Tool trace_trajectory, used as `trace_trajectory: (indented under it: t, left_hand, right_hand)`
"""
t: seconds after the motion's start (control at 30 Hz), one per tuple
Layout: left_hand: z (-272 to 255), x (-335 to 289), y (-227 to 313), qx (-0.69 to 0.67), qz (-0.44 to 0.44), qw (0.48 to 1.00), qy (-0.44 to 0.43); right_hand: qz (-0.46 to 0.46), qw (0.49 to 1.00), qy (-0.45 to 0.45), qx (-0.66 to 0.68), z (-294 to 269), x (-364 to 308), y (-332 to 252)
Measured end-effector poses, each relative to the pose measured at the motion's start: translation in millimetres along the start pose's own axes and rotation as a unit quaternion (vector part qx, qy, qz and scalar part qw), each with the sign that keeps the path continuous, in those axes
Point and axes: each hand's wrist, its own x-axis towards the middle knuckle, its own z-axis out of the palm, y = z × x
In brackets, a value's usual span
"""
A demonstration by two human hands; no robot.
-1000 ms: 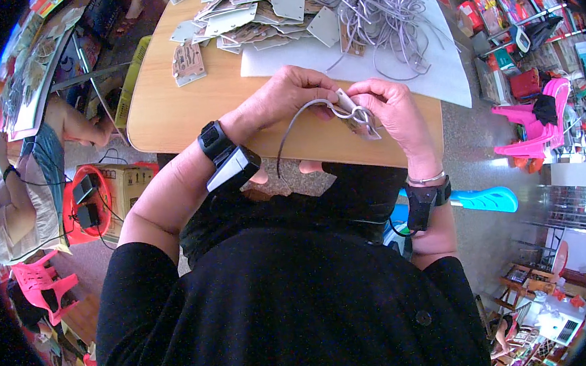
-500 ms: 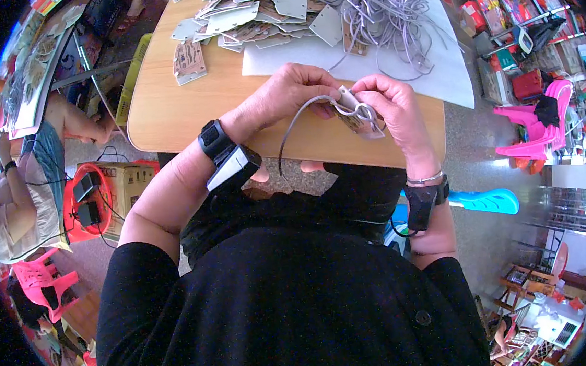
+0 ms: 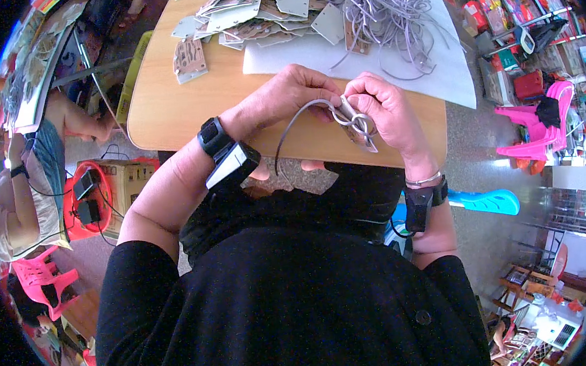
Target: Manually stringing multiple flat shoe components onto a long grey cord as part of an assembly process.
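Above the table's near edge, both hands are closed around a small flat plate (image 3: 364, 140) with a grey cord (image 3: 289, 123) looped round it. My left hand (image 3: 298, 90) pinches the cord and the plate's upper left edge. My right hand (image 3: 385, 112) has thumb and index finger pressed together at the plate's upper end, beside the cord's loops. One cord end curves out to the left and hangs down past the edge. Fingers hide the plate's upper part, so the exact path of the cord there cannot be made out.
A heap of similar grey-and-brown plates (image 3: 242, 15) lies at the table's far side, with one plate (image 3: 189, 59) apart at left. Tangled grey cords (image 3: 389, 10) rest on a white sheet (image 3: 283, 60). Another person's arm (image 3: 22, 197) shows at far left. A pink chair (image 3: 550, 121) stands right.
My right hand has shifted slightly left and its fingers have closed in at the plate's upper end. The plate is tilted more steeply. My left hand has hardly moved.
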Motion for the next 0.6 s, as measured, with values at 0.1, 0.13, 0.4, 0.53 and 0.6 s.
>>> trace_trajectory:
  t: [0.1,0.13,0.4,0.53,0.6]
  left_hand:
    - [0,-1,0,0.017,0.004,1.000,0.009]
    - [1,-1,1,0.017,-0.008,1.000,0.015]
    - [2,-2,4,0.016,-0.012,1.000,0.014]
    - [3,-3,8,0.028,-0.013,0.999,0.008]
    - [3,-3,9,0.023,-0.018,1.000,0.011]
  right_hand:
    - [-0.010,0.998,0.016,-0.063,4,0,-7]
    - [-0.013,0.996,0.026,-0.089,5,-1,-8]
    - [0.030,0.999,0.031,0.008,3,-7,-4]
    - [0.091,0.989,0.050,0.102,5,-5,1]
    - [0.093,0.992,0.038,0.070,4,-4,-1]
